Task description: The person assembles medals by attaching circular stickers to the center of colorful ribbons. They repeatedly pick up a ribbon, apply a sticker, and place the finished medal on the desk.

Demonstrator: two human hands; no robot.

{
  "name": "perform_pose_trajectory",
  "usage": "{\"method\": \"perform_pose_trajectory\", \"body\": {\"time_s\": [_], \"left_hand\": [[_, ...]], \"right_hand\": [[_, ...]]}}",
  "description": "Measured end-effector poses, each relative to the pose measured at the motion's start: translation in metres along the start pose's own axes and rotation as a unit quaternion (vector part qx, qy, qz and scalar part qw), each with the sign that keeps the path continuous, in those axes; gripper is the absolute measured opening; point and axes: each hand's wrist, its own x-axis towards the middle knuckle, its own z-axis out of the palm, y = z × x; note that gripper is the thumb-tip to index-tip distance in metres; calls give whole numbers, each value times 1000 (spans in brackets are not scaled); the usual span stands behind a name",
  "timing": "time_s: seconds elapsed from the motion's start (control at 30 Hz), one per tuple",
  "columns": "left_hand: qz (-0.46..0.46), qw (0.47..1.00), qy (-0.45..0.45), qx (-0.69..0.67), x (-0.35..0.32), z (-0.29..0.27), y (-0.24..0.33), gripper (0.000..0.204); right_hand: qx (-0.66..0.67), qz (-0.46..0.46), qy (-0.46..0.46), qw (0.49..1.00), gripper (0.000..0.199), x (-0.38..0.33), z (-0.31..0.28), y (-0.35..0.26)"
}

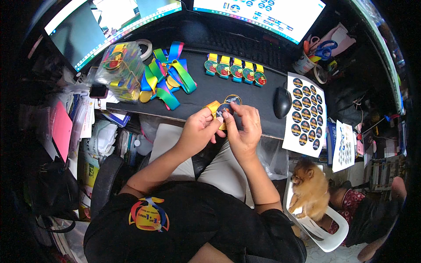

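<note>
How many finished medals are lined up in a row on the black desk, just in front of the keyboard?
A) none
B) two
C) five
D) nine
C: five medals with yellow ribbon tops lie side by side on the black desk in front of the keyboard, apart from the medal that the left hand and right hand hold.

A row of 5 finished medals (235,70) lies far on the desk (263,111); right, a mouse (282,101), sticker sheet (305,113), small dog (309,187).
</note>
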Motion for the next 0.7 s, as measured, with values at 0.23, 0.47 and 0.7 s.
{"method": "perform_pose_trajectory", "body": {"time_s": [0.23, 0.47, 0.7], "left_hand": [[25, 997, 40, 59, -4, 16, 0, 13], [60, 995, 47, 58, -7, 21, 2, 12], [67, 993, 58, 76, -10, 22, 5, 13]], "right_hand": [[-36, -25, 9, 999, 28, -4, -7, -6], [-37, -47, 21, 998, 30, -5, -8, -11], [-42, -54, 31, 997, 32, -5, -6, -14]]}}
